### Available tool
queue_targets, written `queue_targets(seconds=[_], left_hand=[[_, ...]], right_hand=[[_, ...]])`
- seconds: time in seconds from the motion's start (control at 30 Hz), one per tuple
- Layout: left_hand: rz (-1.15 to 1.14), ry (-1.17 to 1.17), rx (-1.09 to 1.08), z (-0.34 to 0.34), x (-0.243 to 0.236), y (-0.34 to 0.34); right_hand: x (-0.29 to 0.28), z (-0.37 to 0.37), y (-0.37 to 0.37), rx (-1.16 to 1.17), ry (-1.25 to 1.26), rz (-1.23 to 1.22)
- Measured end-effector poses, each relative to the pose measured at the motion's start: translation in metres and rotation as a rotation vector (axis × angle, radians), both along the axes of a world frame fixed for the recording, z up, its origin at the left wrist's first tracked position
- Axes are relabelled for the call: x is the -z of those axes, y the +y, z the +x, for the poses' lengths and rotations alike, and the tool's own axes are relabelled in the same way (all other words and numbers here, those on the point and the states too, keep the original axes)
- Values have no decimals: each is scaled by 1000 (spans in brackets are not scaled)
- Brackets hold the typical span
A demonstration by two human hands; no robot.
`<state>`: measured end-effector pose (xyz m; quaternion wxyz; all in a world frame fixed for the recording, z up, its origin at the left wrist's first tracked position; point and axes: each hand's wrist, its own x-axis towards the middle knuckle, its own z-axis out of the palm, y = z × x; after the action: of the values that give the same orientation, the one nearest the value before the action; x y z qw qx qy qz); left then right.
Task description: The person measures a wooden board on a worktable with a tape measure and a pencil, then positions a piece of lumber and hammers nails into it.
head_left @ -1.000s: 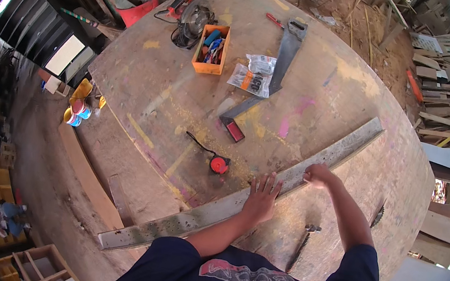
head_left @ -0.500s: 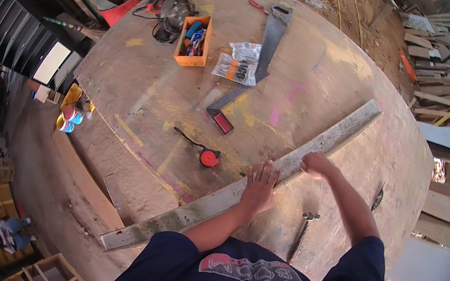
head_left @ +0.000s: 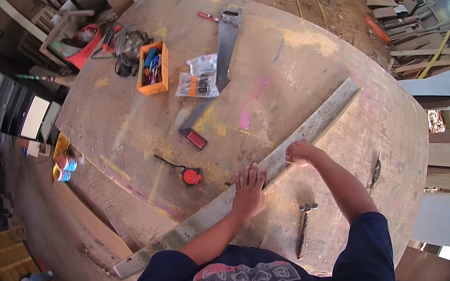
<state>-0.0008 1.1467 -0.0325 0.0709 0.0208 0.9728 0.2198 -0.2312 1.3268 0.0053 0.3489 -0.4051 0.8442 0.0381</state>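
A long, weathered grey board (head_left: pixel 324 111) lies diagonally across the worktable (head_left: pixel 250 46). My left hand (head_left: pixel 249 195) rests on it with fingers spread. Farther up the board my right hand (head_left: pixel 301 152) is curled against its surface, fingertips pinched; whatever they hold is hidden or too small to make out. A red and black tape measure (head_left: pixel 192 175) with a strap lies left of the board. Right of it are a hammer (head_left: pixel 302 232) and a toothed circular blade (head_left: pixel 376 172).
A handsaw (head_left: pixel 226 43), plastic packets (head_left: pixel 195 86), a dark bar with red end (head_left: pixel 195 138), an orange box of tools (head_left: pixel 152 87) and a circular saw (head_left: pixel 128 49) occupy the table's far half. Buckets (head_left: pixel 62 172) stand left; scrap wood (head_left: pixel 415 55) is piled right.
The view has turned and shifted, so the board and tools appear at new places in it. Both hands stay on the board in much the same poses.
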Motion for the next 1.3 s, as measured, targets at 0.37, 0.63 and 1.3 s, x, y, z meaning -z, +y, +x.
queue_targets(seconds=[0.37, 0.63, 1.3], left_hand=[[-53, 21, 46, 2, 5, 5], [-33, 66, 31, -3, 1, 9], [184, 796, -469, -121, 17, -239]], right_hand=[[-60, -40, 15, 387, 204, -247], [-6, 28, -33, 866, 44, -540], [64, 130, -78, 1235, 608, -456]])
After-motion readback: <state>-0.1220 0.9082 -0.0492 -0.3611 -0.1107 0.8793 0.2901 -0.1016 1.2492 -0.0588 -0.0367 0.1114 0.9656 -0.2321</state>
